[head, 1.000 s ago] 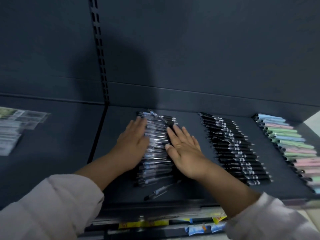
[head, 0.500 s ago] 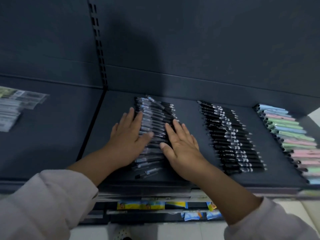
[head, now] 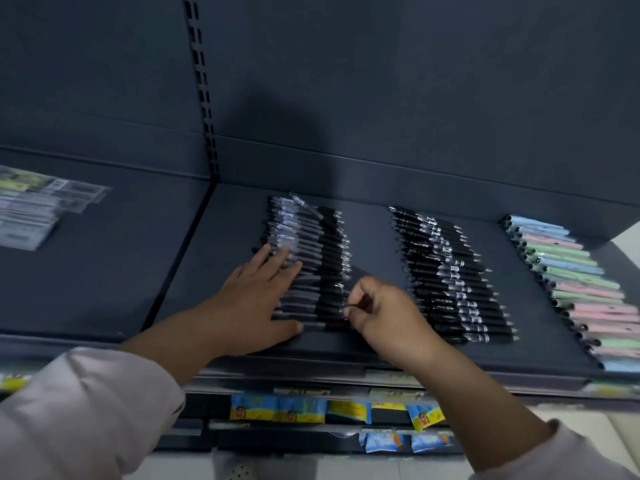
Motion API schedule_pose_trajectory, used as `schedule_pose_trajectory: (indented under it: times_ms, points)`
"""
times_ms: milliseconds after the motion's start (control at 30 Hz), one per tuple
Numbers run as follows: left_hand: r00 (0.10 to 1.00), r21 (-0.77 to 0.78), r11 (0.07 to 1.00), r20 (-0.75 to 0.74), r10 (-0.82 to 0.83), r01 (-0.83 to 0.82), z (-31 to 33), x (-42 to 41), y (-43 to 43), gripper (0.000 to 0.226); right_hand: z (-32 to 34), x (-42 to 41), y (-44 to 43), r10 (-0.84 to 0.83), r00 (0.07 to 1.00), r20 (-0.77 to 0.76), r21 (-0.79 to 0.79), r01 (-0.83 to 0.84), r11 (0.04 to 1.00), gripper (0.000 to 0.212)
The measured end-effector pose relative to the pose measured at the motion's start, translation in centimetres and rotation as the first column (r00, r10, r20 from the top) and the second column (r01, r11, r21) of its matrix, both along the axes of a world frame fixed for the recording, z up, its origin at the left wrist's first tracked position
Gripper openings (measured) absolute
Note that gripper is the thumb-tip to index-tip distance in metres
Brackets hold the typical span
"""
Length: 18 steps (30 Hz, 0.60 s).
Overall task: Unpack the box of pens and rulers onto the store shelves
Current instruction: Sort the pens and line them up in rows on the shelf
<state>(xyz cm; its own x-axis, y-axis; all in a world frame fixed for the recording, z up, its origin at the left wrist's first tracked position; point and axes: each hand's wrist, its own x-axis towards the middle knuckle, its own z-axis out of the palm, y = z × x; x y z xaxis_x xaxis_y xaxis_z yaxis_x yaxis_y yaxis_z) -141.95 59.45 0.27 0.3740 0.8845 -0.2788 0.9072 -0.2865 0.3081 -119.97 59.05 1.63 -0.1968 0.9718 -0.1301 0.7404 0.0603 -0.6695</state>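
Pen row (head: 311, 244) is pressed by flat-fingered L grip (head: 252, 306). At row's right edge, one pen (head: 332, 309) is pinched by R grip (head: 391, 317).

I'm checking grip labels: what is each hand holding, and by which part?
The right hand pinches one pen of the left row by its right end. The left hand lies flat on that row, holding nothing.

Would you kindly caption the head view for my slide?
Left hand rests on the clear pen row; right hand pinches one pen there.
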Motion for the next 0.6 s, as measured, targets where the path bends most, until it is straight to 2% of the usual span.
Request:
schedule_pose_trajectory:
  times_ms: [200,333,467,533,600]
  points:
    - [0.997,0.018,0.999,0.077,0.032,-0.034,-0.2,0.0,-1.1,0.09,0.6,0.3,-0.2,0.031,0.999,0.034,-0.009,-0.031,0.999,0.019]
    - [0.987,0.048,0.991,0.107,0.116,-0.122,0.1,0.2,-0.8,0.078,0.9,-0.5,0.9,-0.058,0.994,0.091,0.163,0.042,0.986,0.007]
    - [0.984,0.024,0.986,0.073,0.165,-0.167,0.1,0.6,-0.2,0.07,0.3,-1.5,1.6,0.092,0.976,0.196,0.08,-0.11,0.991,0.042]
    - [0.985,0.006,0.986,0.044,0.168,-0.169,-0.1,0.7,-0.5,0.069,-0.2,-1.6,1.1,0.133,0.968,0.215,0.036,-0.144,0.989,0.045]
    - [0.984,0.0,0.985,0.042,0.173,-0.173,0.0,0.8,-0.7,0.068,-0.5,-1.4,0.9,0.117,0.968,0.221,0.063,-0.134,0.989,0.045]
